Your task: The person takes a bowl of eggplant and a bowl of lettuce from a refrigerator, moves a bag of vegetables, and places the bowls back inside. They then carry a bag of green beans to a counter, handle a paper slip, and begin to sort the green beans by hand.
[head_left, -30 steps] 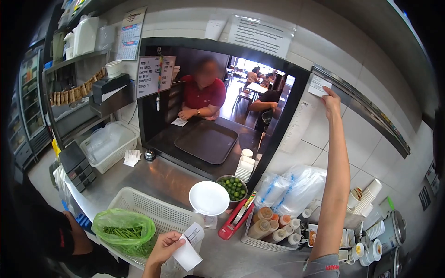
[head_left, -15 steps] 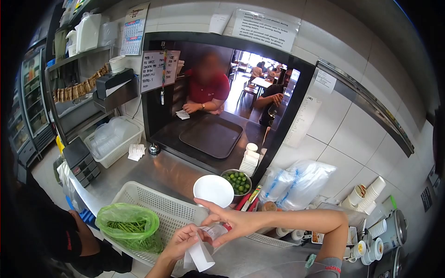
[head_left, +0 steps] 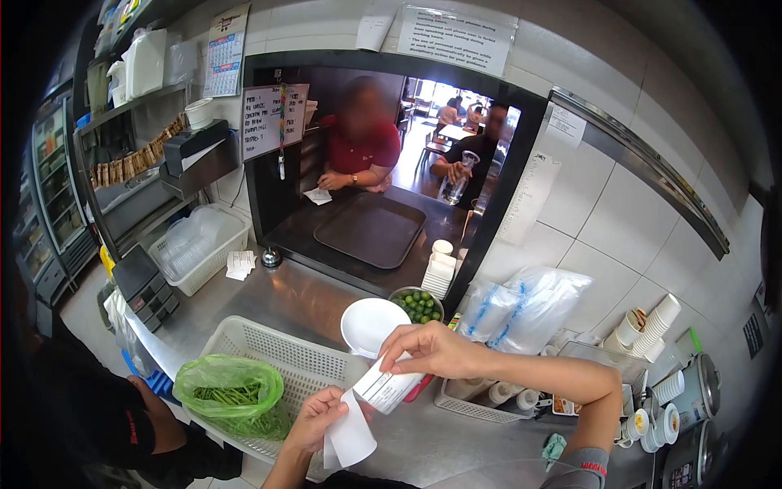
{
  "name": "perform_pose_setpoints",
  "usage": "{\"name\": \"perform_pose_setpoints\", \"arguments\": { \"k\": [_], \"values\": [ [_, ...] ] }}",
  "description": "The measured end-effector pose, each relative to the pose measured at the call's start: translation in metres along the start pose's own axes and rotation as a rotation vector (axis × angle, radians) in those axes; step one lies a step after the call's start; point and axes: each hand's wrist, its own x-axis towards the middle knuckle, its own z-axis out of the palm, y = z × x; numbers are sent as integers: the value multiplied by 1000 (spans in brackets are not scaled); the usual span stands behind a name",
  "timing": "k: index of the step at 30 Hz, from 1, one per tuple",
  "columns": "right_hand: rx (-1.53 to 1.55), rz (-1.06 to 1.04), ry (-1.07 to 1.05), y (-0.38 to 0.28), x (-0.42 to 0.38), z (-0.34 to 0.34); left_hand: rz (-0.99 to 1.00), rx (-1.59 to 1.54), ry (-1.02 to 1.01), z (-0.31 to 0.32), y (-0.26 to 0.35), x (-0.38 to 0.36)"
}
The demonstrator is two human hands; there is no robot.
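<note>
My left hand (head_left: 316, 417) pinches a blank white paper strip (head_left: 352, 432) that curls downward. Between the thumb and fingers of my right hand (head_left: 436, 352) is a white printed paper slip (head_left: 388, 388), tilted, its lower left edge overlapping the strip. Just beyond my right hand stands a white bowl (head_left: 373, 324), beside a metal bowl of small green limes (head_left: 419, 306). A cream perforated basket (head_left: 314, 359) sits left of my hands, with a green plastic bag of green beans (head_left: 232, 391) in it.
A dark tray (head_left: 371, 230) lies on the pass-through ledge, where a person in red leans. Behind, another person holds a glass carafe (head_left: 458, 179). A call bell (head_left: 271, 257) stands on the steel counter. Plastic bags (head_left: 538, 306) and stacked cups (head_left: 653, 328) line the right side.
My right hand has turned and risen slightly, so the slip's printed face shows. My left hand stays low with the strip. The person behind the window has moved a carafe into view.
</note>
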Motion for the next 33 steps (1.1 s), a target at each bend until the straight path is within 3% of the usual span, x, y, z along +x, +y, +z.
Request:
{"name": "perform_pose_setpoints", "arguments": {
  "k": [3, 11, 14, 18, 21, 23, 26, 29, 33],
  "values": [
    [-123, -14, 117, -7, -3, -6, -29, 36, 3, 4, 0, 1],
    [-171, -139, 121, -4, -2, -21, 14, 56, -3, 6, 6, 3],
    [-604, -461, 346, -11, 3, -61, 61, 37, 34, 0, 4, 1],
    [-658, -530, 869, -56, -7, -164, 96, 79, 117, -3, 5, 0],
    [-538, -767, 1322, -82, -30, -256, 115, 66, 166, -6, 5, -1],
    [-476, -761, 1604, -84, -50, -306, 126, 45, 141, -13, 2, -1],
    [-638, -396, 1936, -60, -78, -354, 130, 46, 144, -14, 4, -3],
    [-485, -174, 1995, -60, -87, -356, 127, 56, 165, -19, 4, -2],
    [-509, -260, 1910, -70, -95, -380, 130, 62, 184, -21, 6, -2]
  ]
}}
